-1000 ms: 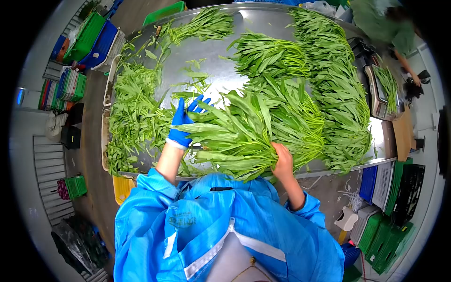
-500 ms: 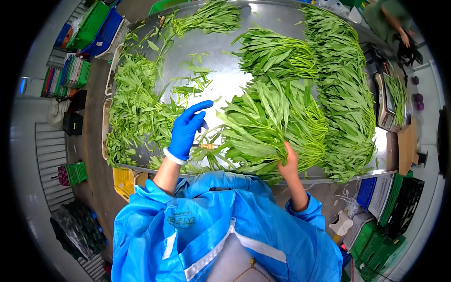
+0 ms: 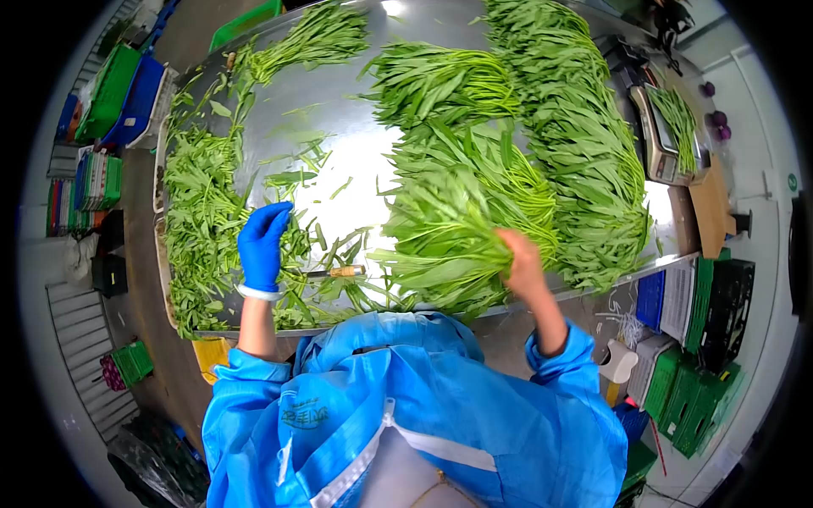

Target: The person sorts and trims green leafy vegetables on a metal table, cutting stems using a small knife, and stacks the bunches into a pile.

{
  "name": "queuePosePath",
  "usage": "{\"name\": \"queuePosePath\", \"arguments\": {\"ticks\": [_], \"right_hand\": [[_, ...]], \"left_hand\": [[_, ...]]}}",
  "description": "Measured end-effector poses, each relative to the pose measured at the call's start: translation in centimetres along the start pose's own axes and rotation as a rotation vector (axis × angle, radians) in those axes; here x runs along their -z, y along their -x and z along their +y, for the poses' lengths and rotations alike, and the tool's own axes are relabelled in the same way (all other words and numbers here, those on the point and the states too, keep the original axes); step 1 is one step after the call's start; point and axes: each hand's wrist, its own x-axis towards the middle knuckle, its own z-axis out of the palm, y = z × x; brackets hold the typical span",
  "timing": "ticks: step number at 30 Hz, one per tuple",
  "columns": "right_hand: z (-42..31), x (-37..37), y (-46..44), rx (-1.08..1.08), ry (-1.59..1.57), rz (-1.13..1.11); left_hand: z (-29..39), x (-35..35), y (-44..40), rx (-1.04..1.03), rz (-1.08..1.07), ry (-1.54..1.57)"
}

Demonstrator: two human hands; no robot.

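Note:
My right hand (image 3: 522, 264) is closed round the stem end of a bunch of long-leaved greens (image 3: 449, 224), its leaves fanning left and slightly blurred. The bunch is over other greens (image 3: 529, 190) laid on the metal table. My left hand (image 3: 264, 247), in a blue glove with a white band at the wrist, hovers at the edge of the loose leaf pile (image 3: 199, 229). Its fingers are loosely bent, slightly apart, with nothing visible in them. A knife with a wooden handle (image 3: 345, 271) lies between my hands, its blade partly among leaf scraps.
Neat rows of greens (image 3: 584, 152) line the table's right side, with another bunch (image 3: 445, 85) farther back. A scale (image 3: 660, 135) bearing some greens stands at the right by a cardboard box (image 3: 710, 203). Cut scraps (image 3: 292, 178) lie on the metal tabletop (image 3: 356, 110). Crates (image 3: 694, 402) are stacked on the floor.
My left hand has moved left, away from the bright middle of the table to the loose pile. My right hand still grips the bunch, which has shifted a little. The view has shifted slightly.

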Motion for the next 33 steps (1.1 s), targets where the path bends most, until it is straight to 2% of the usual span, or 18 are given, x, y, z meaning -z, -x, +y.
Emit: {"name": "queuePosePath", "arguments": {"ticks": [1,3,5,8,11,12,13,14,17,20,21,28,31,33], "right_hand": [[0.7,1.7,-0.9,0.046,0.054,0.015],[2.2,5.5,-3.1,0.075,-0.034,0.04],[3.4,8.6,-5.6,0.115,-0.127,-0.069],[6.3,10.1,-7.8,0.09,0.167,-0.293],[13.1,5.2,-5.9,0.075,0.94,-0.337],[16.4,3.0,-4.4,-0.054,1.06,-0.415],[16.3,2.8,-4.3,-0.079,1.023,-0.39],[16.0,2.6,-4.0,-0.102,0.984,-0.368],[13.4,3.3,-2.7,-0.174,0.887,-0.307],[11.1,4.8,-1.7,-0.215,0.878,-0.195],[10.0,5.1,-1.3,-0.21,0.79,-0.156],[4.5,0.7,-0.5,-0.104,0.311,0.066],[5.2,-1.0,0.2,-0.043,0.453,-0.15],[5.1,-1.8,0.6,-0.1,0.391,0.024]], "left_hand": [[-0.8,0.6,0.1,0.063,-0.034,0.028],[-3.0,1.4,0.4,0.121,-0.101,0.016],[-4.2,1.2,1.2,0.162,-0.133,0.011],[-6.5,0.5,2.3,0.166,-0.232,-0.046],[-9.0,-0.1,3.1,0.152,-0.325,-0.104],[-9.7,0.0,3.4,0.116,-0.342,-0.151],[-9.5,0.0,3.6,0.08,-0.356,-0.201],[-9.2,0.7,3.6,0.023,-0.384,-0.394],[-11.8,2.8,3.8,-0.078,-0.336,-0.444],[-14.3,4.2,3.7,0.063,-0.378,-0.449],[-14.7,4.3,4.0,0.109,-0.395,-0.447],[-15.9,2.5,3.5,0.019,-0.573,-0.473],[-15.8,2.8,2.6,-0.045,-0.631,-0.488],[-15.1,3.3,1.6,-0.115,-0.665,-0.55]]}}
